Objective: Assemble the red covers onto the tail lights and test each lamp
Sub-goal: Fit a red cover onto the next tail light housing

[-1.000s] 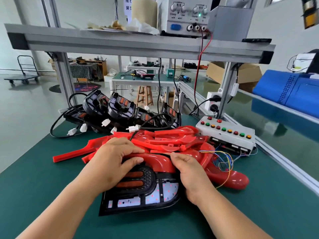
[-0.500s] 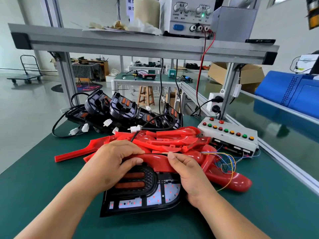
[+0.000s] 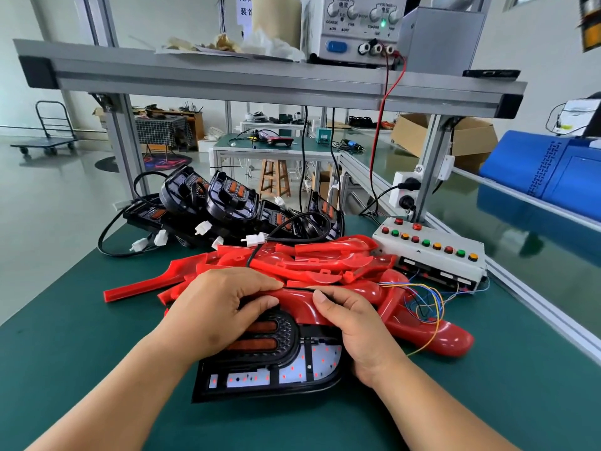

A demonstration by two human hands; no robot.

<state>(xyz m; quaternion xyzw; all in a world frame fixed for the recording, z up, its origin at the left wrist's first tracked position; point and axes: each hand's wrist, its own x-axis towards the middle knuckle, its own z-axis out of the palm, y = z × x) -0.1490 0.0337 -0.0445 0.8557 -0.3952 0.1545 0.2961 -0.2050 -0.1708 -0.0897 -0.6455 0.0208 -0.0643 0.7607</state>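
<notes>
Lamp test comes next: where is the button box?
Head view: the button box sits right of centre on the table, beside the red covers, below the power sockets.

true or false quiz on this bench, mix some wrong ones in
1. The left hand and right hand grip a red cover on the tail light: true.
2. The button box sits left of the hands: false, it is to their right.
3. Spare covers lie piled behind the hands: true.
4. The power supply stands beside the tail light: false, it is on the upper shelf.
5. Red dots show on the tail light's white panels: true.
</notes>
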